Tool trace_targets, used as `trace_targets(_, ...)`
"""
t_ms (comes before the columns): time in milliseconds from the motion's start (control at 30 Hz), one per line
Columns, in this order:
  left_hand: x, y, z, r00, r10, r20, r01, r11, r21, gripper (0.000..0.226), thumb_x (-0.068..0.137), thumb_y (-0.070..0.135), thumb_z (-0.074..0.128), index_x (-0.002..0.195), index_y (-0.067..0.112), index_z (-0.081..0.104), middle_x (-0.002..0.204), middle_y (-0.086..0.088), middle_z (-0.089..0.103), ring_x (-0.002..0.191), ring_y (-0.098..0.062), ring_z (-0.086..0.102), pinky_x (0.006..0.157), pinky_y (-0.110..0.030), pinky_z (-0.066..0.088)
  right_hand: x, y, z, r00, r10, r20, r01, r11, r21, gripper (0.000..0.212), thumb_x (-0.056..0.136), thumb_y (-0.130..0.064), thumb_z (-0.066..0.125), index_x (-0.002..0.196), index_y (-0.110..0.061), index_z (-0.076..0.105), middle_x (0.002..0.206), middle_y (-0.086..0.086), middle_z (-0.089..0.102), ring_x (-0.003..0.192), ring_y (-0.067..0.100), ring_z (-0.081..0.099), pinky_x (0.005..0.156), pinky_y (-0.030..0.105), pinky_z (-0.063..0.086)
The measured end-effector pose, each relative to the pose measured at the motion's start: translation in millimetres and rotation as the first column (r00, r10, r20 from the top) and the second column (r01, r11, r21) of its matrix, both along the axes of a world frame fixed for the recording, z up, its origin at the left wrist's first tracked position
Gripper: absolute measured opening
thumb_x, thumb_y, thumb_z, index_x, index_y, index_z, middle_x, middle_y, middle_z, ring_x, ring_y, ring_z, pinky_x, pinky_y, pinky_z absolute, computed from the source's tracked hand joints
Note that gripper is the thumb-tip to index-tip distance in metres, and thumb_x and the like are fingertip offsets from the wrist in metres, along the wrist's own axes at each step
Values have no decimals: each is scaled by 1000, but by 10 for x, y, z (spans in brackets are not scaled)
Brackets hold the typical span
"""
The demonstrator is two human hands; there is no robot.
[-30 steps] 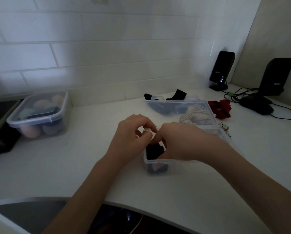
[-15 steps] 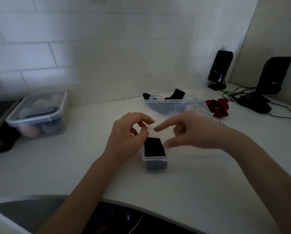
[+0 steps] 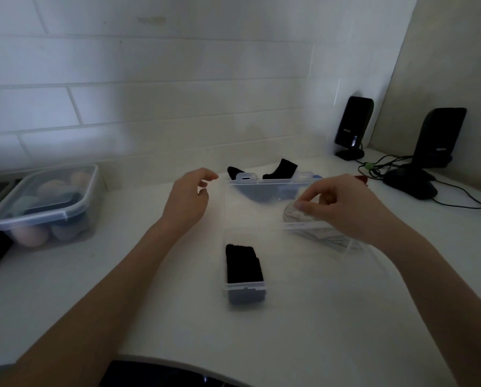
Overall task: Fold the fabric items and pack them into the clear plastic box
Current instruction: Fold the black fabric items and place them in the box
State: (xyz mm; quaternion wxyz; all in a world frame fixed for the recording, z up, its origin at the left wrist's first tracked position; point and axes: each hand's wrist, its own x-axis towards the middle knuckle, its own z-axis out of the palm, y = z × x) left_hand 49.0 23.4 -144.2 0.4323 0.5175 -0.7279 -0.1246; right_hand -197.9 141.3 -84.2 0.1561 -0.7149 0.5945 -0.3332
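The clear plastic box (image 3: 246, 287) lies open on the white counter, its lid (image 3: 261, 182) standing up at the back. A folded black fabric piece (image 3: 243, 264) sits in the box's near left corner. On the right side of the box lies a pale whitish fabric item (image 3: 311, 229); my right hand (image 3: 342, 206) pinches its upper edge. My left hand (image 3: 189, 201) hovers left of the lid with fingers loosely curled, holding nothing. Behind the lid lie black fabric pieces (image 3: 281, 169). A scrap of red fabric (image 3: 361, 179) peeks out behind my right hand.
A lidded clear container (image 3: 45, 208) with rounded pastel items stands at the left. Two black speakers (image 3: 352, 127) (image 3: 437, 141), a black mouse (image 3: 410, 185) and cables (image 3: 376, 169) occupy the back right corner. The counter's curved front edge (image 3: 178, 358) runs below my arms.
Both hands left the black fabric in the box corner. My right hand moved right and back to the pale fabric and pinched it; my left hand lifted back toward the lid.
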Motion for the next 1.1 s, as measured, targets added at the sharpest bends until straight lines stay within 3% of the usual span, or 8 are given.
trace_targets(133, -203, -309, 51, 985, -166, 37, 162, 983, 81, 60, 84, -13, 46, 137, 15, 44, 137, -13, 47, 123, -22, 45, 102, -28, 35, 66, 0, -15, 998, -13, -58, 12, 1000, -13, 10, 78, -35, 70, 73, -26, 71, 43, -7, 42, 37, 6, 34, 48, 25, 30)
trace_targets(267, -398, -498, 98, 966, -245, 85, 218, 943, 250, 52, 85, 27, 51, 136, 15, 45, 136, -19, 49, 128, -29, 42, 107, -30, 27, 127, 39, -11, 996, 12, -83, -11, 1000, 15, 9, 80, -38, 67, 73, -33, 68, 46, -7, 44, 44, 7, 35, 51, 27, 34)
trace_targets(367, -444, -904, -155, 969, -219, 111, 158, 902, 402, 55, 69, 48, 49, 115, 20, 63, 126, -12, 60, 114, -29, 56, 103, -42, 41, 156, 62, -10, 995, 11, -95, -10, 1000, 10, 8, 80, -40, 66, 76, -33, 68, 47, -6, 44, 45, 7, 36, 51, 28, 34)
trace_targets(467, -451, -1111, -297, 999, -53, 15, 36, 841, 540, 31, 58, 54, 49, 68, 27, 61, 101, -9, 70, 77, -22, 62, 69, -27, 49, 152, 70, -2, 994, 8, -106, -7, 1000, 4, 10, 81, -41, 65, 78, -32, 68, 48, -6, 46, 45, 7, 37, 51, 27, 35)
trace_targets(600, -468, -658, -80, 930, 122, -346, 38, 906, 421, 14, 71, 8, 68, 83, 11, 74, 90, -11, 69, 82, -27, 65, 82, -37, 51, 160, 68, -3, 990, -12, -142, 14, 1000, 9, 11, 82, -42, 63, 81, -33, 68, 50, -6, 47, 46, 7, 40, 51, 26, 36)
trace_targets(767, -251, -539, 180, 869, 165, -467, -155, 986, 60, 35, 71, 4, 68, 105, 12, 67, 117, -10, 62, 103, -28, 63, 95, -39, 50, 157, 52, -6, 984, -58, -170, 54, 998, -31, 14, 84, -42, 61, 79, -31, 67, 55, -9, 49, 49, 6, 43, 52, 25, 36)
trace_targets(967, -265, 3, 608, 863, -36, -504, -96, 968, -232, 53, 74, -8, 61, 123, 12, 53, 123, 2, 48, 113, -14, 53, 90, -27, 52, 171, 39, -28, 991, -72, -115, 57, 990, -133, 12, 86, -40, 59, 79, -32, 63, 62, -8, 56, 52, 5, 46, 53, 22, 36)
trace_targets(1100, -365, 501, 807, 797, -238, -555, 92, 956, -278, 79, 76, -10, 61, 138, 29, 31, 118, 12, 57, 100, 0, 62, 86, -28, 54, 189, 33, -39, 999, -7, 45, 18, 964, -266, 33, 86, -27, 62, 116, -39, 57, 83, -10, 59, 57, 6, 49, 60, 23, 45)
